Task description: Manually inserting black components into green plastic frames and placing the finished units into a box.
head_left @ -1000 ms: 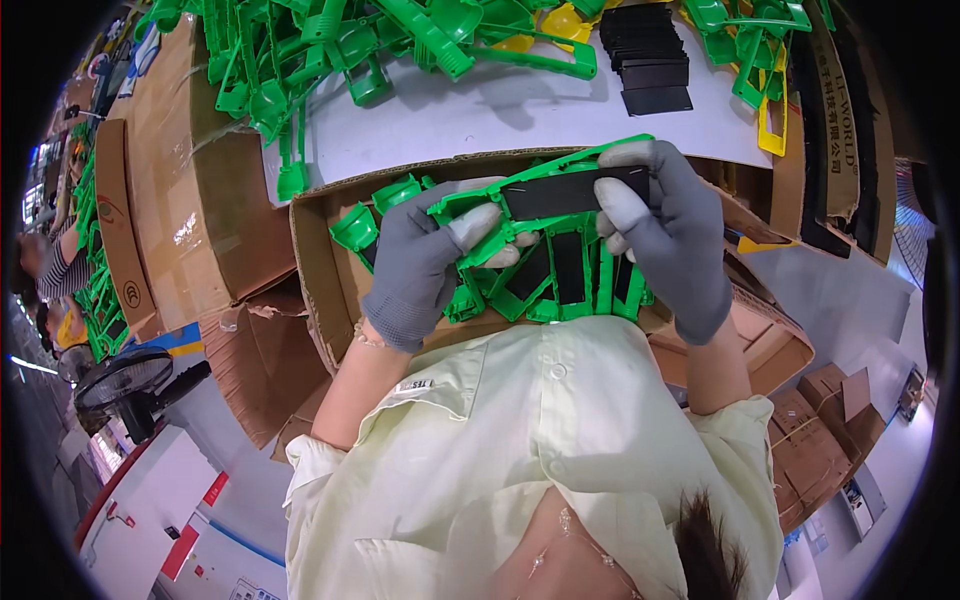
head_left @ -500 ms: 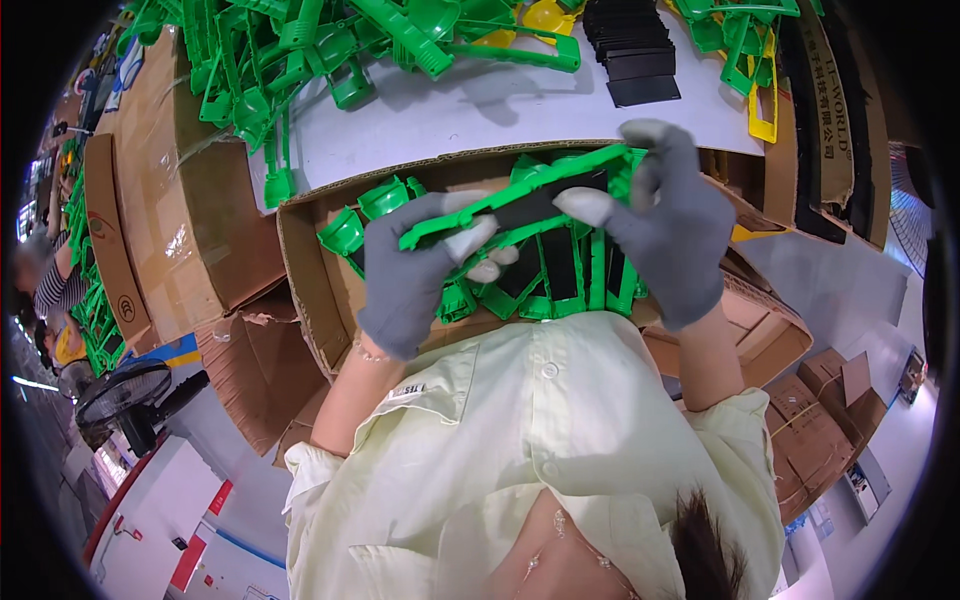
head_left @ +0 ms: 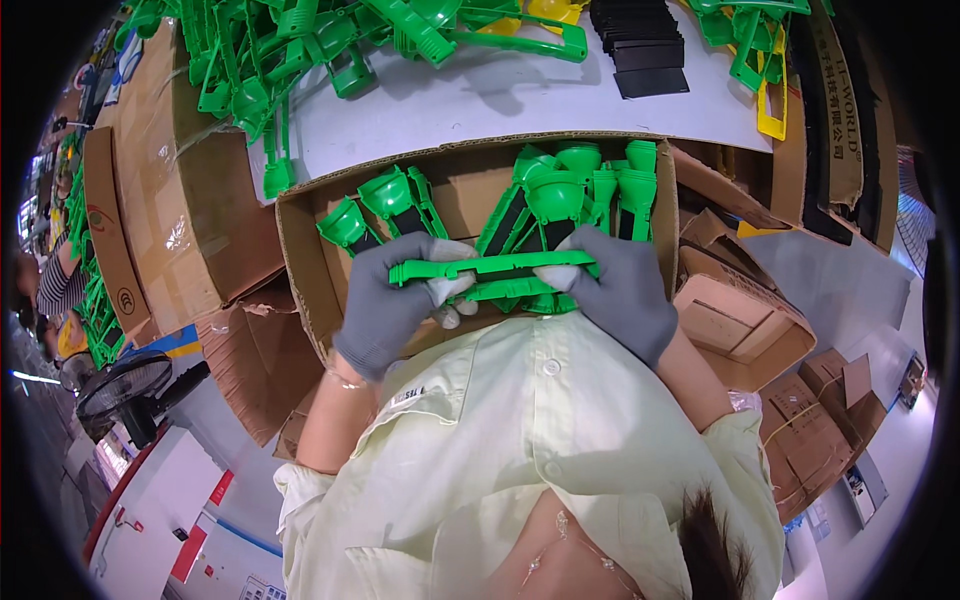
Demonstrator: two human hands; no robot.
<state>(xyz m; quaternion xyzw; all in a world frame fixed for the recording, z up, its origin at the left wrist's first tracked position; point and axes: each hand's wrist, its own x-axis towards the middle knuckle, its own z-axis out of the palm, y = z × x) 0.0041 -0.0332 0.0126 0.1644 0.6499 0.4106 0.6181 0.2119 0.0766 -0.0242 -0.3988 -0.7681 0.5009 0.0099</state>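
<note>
A long green plastic frame (head_left: pixel 500 264) lies level between my gloved hands, above the near part of an open cardboard box. My left hand (head_left: pixel 400 295) is closed on its left end, with the thumb along the near face. On the right end, my right hand (head_left: pixel 615 290) is closed too, thumb pressing inward. Both hands wear grey gloves with whitish fingertips. Inside the box (head_left: pixel 460 200), green plastic parts with round cup-like heads (head_left: pixel 553 195) and black panels lie in a group; a few more (head_left: pixel 385 195) are at the left.
A white table (head_left: pixel 420 120) beyond the box holds a heap of green parts (head_left: pixel 330 40), a stack of black plates (head_left: pixel 645 55) and yellow pieces (head_left: pixel 772 105). Cardboard cartons (head_left: pixel 150 170) stand to the left, others (head_left: pixel 740 310) to the right. A black fan (head_left: pixel 125 395) is at lower left.
My right hand has come down and nearer, from the frame's upper right end. The frame has turned from slanted to level, and its black panel no longer shows.
</note>
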